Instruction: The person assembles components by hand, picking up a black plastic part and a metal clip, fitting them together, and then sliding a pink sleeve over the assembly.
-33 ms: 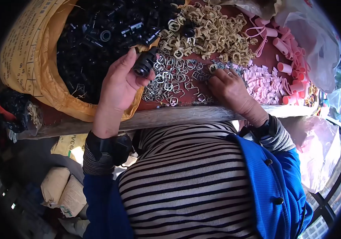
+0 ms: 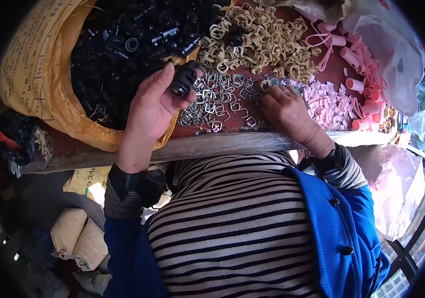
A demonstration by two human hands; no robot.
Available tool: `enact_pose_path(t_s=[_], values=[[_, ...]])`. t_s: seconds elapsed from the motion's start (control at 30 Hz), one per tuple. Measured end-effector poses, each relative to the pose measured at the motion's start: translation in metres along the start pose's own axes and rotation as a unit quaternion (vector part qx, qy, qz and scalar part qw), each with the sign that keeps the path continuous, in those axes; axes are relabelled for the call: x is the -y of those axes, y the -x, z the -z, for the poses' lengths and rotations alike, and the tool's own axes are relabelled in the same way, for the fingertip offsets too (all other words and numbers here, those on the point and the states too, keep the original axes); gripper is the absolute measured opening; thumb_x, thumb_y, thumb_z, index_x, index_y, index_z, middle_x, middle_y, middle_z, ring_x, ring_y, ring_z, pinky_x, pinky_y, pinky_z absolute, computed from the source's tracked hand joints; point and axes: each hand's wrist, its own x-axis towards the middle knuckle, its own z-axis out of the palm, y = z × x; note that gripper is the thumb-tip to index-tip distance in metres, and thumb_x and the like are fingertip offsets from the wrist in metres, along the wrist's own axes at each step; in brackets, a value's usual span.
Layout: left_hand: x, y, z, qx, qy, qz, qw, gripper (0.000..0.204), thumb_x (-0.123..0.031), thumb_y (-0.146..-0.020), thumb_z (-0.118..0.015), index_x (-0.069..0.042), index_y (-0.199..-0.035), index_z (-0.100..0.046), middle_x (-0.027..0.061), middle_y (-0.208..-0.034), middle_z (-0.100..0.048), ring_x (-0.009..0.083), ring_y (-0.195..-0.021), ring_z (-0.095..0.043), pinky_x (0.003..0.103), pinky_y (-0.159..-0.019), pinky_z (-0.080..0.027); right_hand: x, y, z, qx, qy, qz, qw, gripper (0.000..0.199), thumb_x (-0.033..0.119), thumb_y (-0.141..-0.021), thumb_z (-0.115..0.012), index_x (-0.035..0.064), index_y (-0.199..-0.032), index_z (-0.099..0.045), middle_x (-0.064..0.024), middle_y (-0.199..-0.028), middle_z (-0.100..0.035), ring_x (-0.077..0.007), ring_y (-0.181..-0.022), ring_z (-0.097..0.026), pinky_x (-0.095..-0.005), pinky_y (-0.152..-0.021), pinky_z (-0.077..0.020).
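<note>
A black plastic cylindrical part [image 2: 183, 81] is gripped between the thumb and fingers of my left hand [image 2: 153, 102], above the edge of the yellow woven sack. Beside it on the red tabletop lies a pile of bent silver metal clips [image 2: 215, 97]. My right hand [image 2: 288, 110] rests with fingers bent and pinched together at a heap of tiny grey metal pieces [image 2: 273, 81]. What its fingertips hold, if anything, is too small and covered to make out. Just right of that hand are small pink plastic pieces [image 2: 327, 103].
The yellow woven sack [image 2: 53, 94] holds many black plastic parts [image 2: 118, 54]. Beige plastic clips [image 2: 267, 42] are heaped at the back. Pink cylinders with loops [image 2: 355, 84] lie at the right, near clear plastic bags [image 2: 381, 54]. A wooden edge [image 2: 212, 146] fronts the table.
My left hand has shifted slightly right with the black cylindrical part. My right hand stays practically where it was.
</note>
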Motion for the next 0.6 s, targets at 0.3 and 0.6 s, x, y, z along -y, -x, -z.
enact_pose_path(t_s=[0.3, 0.6], values=[[0.036, 0.009, -0.017, -0.043, 0.019, 0.057, 0.997, 0.017, -0.013, -0.078, -0.058, -0.002, -0.091, -0.053, 0.0071, -0.08, -0.057, 0.0135, -0.066, -0.057, 0.021, -0.056, -0.046, 0.003, 0.002, 0.003, 0.031, 0.021, -0.009, 0.999, 0.013, 0.01, -0.065, -0.058, 0.0074, -0.066, -0.046, -0.0059, -0.068, -0.041, -0.0224, -0.059, -0.049, -0.0327, -0.06, -0.041], [0.051, 0.008, -0.015, 0.004, -0.053, 0.08, 0.995, 0.018, -0.013, -0.076, -0.061, -0.002, -0.089, -0.053, 0.0008, -0.065, -0.05, 0.0084, -0.055, -0.049, 0.018, -0.048, -0.04, 0.005, 0.004, 0.012, 0.062, 0.048, -0.027, 0.997, 0.012, 0.01, -0.065, -0.056, 0.0065, -0.07, -0.045, -0.0066, -0.069, -0.043, -0.0231, -0.063, -0.051, -0.0329, -0.062, -0.0416]])
